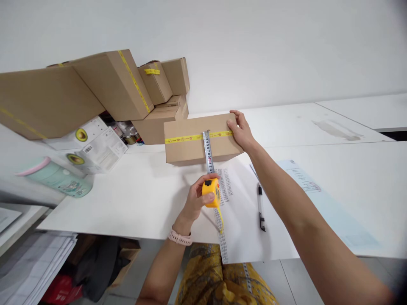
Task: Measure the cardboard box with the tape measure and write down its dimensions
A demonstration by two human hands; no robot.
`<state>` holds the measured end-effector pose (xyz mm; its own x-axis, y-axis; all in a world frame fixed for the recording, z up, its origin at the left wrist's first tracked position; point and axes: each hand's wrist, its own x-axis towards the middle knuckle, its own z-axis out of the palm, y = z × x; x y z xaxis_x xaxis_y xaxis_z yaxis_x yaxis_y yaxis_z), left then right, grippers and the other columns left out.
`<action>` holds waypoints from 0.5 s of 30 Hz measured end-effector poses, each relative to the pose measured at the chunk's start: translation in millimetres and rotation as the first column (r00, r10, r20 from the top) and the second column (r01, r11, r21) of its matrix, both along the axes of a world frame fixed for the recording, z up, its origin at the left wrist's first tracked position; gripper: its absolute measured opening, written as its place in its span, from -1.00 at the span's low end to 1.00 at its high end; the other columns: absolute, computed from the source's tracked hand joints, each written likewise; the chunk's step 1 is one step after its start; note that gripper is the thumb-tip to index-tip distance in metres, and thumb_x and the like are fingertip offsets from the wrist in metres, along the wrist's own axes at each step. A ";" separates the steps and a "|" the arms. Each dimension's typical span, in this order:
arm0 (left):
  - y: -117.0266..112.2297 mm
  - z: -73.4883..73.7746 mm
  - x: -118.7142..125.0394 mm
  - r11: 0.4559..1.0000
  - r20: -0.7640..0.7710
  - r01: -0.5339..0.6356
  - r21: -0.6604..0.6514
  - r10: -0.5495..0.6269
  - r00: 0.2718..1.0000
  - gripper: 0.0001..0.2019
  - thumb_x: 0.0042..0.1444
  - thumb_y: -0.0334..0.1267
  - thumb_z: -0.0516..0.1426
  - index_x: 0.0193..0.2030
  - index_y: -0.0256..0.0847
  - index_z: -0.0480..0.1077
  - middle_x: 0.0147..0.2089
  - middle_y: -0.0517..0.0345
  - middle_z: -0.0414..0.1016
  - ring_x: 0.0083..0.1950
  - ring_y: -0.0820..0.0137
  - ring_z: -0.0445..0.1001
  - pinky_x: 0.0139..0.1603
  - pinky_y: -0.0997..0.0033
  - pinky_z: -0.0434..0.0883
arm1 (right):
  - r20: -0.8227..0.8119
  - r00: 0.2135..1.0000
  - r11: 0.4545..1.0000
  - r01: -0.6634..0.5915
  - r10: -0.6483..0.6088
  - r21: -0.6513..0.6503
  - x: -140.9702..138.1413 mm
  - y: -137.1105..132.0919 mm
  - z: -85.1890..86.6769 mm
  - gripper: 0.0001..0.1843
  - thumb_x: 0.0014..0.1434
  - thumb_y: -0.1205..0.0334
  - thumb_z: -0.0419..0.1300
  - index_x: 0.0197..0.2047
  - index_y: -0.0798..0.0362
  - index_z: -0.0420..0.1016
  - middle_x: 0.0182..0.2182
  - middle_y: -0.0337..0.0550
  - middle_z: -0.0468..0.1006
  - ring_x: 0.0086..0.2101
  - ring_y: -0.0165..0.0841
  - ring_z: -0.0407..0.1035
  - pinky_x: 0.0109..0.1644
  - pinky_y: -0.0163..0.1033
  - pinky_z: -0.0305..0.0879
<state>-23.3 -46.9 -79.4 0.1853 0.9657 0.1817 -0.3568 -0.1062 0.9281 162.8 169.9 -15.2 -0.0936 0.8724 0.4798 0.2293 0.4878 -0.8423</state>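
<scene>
My left hand (196,197) is closed around a yellow tape measure (210,192), a pink band on its wrist. The metal blade (208,154) is drawn out and lies across the side of a cardboard box (187,127), crossing a strip of yellow tape (181,139). My right hand (241,129) grips the box at its right end, thumb on the near face and fingers over the edge. The box looks tilted above the white table (140,203). Below the tape measure lies a printed sheet (241,228) with a pen (261,207) on it.
Several cardboard boxes (111,84) are stacked at the back left by the wall. White cartons with avocado pictures (92,144) and a mint-green tumbler (60,178) stand in front of them. A pale blue sheet (324,203) lies to the right. Papers (34,262) sit at lower left.
</scene>
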 end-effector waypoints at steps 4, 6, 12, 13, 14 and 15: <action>15.0 20.8 -2.6 0.999 0.043 -0.029 0.036 0.027 0.999 -0.43 -0.13 -0.04 0.42 0.07 -0.15 0.57 0.08 -0.03 0.55 -0.04 0.23 0.49 -0.07 0.31 0.46 | -0.010 1.000 1.000 -0.002 0.002 0.023 0.0 0.1 -0.8 -0.34 0.22 -0.35 0.09 0.24 -0.17 0.21 0.25 -0.04 0.41 0.20 -0.10 0.32 0.31 0.13 0.28; 25.5 38.4 -3.1 0.997 0.047 -0.064 0.041 0.062 0.997 -0.44 -0.16 -0.03 0.43 0.03 -0.17 0.58 0.07 -0.03 0.56 -0.06 0.25 0.49 -0.10 0.33 0.47 | -0.015 1.000 0.999 0.006 -0.005 0.034 -0.2 -0.5 -1.1 -0.34 0.21 -0.35 0.10 0.24 -0.18 0.22 0.24 -0.06 0.42 0.19 -0.11 0.33 0.32 0.13 0.27; 46.7 85.3 1.7 0.989 0.020 -0.129 -0.071 0.130 0.991 -0.52 -0.09 -0.01 0.37 -0.05 -0.23 0.58 -0.07 0.00 0.58 -0.13 0.31 0.50 -0.23 0.40 0.44 | 0.014 1.000 0.998 0.020 -0.021 0.055 0.0 -3.0 -3.2 -0.38 0.26 -0.32 0.06 0.24 -0.17 0.21 0.23 -0.05 0.40 0.19 -0.12 0.31 0.31 0.08 0.26; 46.7 87.9 3.2 0.989 0.017 -0.125 -0.080 0.127 0.992 -0.53 -0.07 -0.01 0.36 -0.05 -0.24 0.58 -0.08 0.00 0.58 -0.13 0.31 0.50 -0.25 0.40 0.44 | 0.024 0.999 0.998 0.024 -0.026 0.065 0.3 -2.6 -3.6 -0.40 0.27 -0.31 0.04 0.24 -0.17 0.20 0.23 -0.05 0.39 0.19 -0.12 0.29 0.30 0.07 0.27; 45.7 88.5 4.6 0.989 0.015 -0.120 -0.088 0.122 0.992 -0.53 -0.06 -0.01 0.35 -0.05 -0.25 0.57 -0.09 0.00 0.57 -0.15 0.32 0.50 -0.27 0.40 0.44 | 0.056 0.998 0.996 0.019 -0.024 0.086 0.6 -2.1 -3.7 -0.41 0.29 -0.30 0.01 0.25 -0.17 0.18 0.24 -0.04 0.37 0.21 -0.11 0.27 0.29 0.08 0.27; 44.2 87.5 5.8 0.989 0.012 -0.117 -0.095 0.119 0.993 -0.52 -0.06 -0.01 0.35 -0.04 -0.25 0.57 -0.09 0.00 0.57 -0.17 0.32 0.50 -0.29 0.40 0.43 | 0.098 0.995 0.994 0.022 -0.033 0.110 0.9 -1.6 -3.0 -0.43 0.32 -0.26 -0.03 0.25 -0.15 0.16 0.25 -0.01 0.35 0.22 -0.10 0.25 0.28 0.09 0.27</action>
<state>-17.5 -2.7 8.1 0.0665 0.9936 0.0911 -0.3635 -0.0609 0.9296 163.7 168.3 -18.2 -0.1219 0.8185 0.5614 0.3239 0.5674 -0.7571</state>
